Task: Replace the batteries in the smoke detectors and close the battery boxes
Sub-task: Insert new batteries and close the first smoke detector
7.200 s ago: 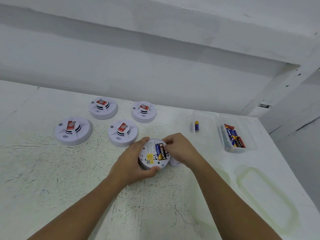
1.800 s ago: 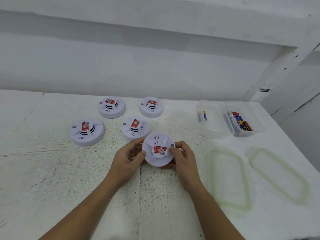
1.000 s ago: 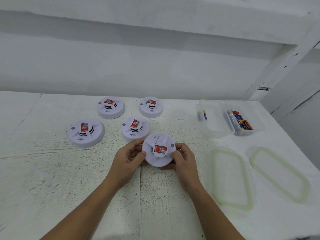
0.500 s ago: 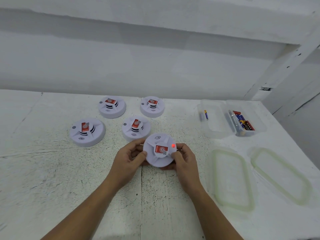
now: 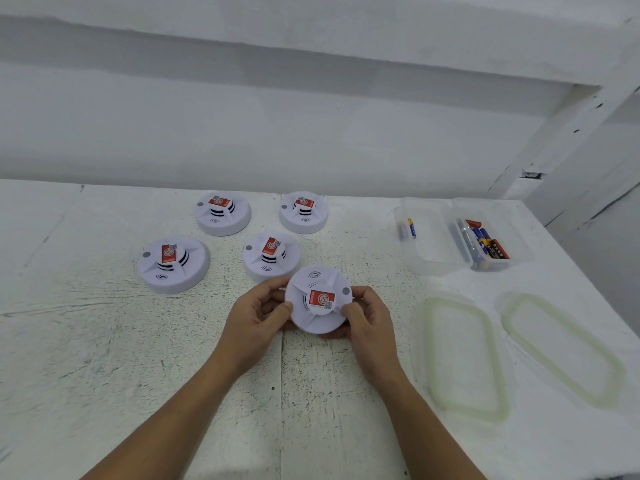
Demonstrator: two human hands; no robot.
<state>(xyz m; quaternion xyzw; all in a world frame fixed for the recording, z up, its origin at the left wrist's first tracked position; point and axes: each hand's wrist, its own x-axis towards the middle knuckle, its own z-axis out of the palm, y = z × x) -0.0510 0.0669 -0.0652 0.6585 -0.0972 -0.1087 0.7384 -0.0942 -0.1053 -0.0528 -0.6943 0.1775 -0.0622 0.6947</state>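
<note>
Head view: the detector (image 5: 317,299) is at frame centre, face up, low over the table (image 5: 138,358); I can't tell if it touches. The left hand (image 5: 256,313) grips its left rim, thumb on top and fingers curled under. The right hand (image 5: 367,317) pinches the right rim the same way. I read the two-sided hold as checking the closed unit.

Upper left: four detectors (image 5: 270,256) sit face up, done or queued, I can't tell which.

Upper right: two open tubs, one (image 5: 433,261) holding a single battery (image 5: 411,227), the other (image 5: 519,251) holding several batteries (image 5: 488,244). Both lids (image 5: 464,355) lie off at right, so the tubs are reachable.
</note>
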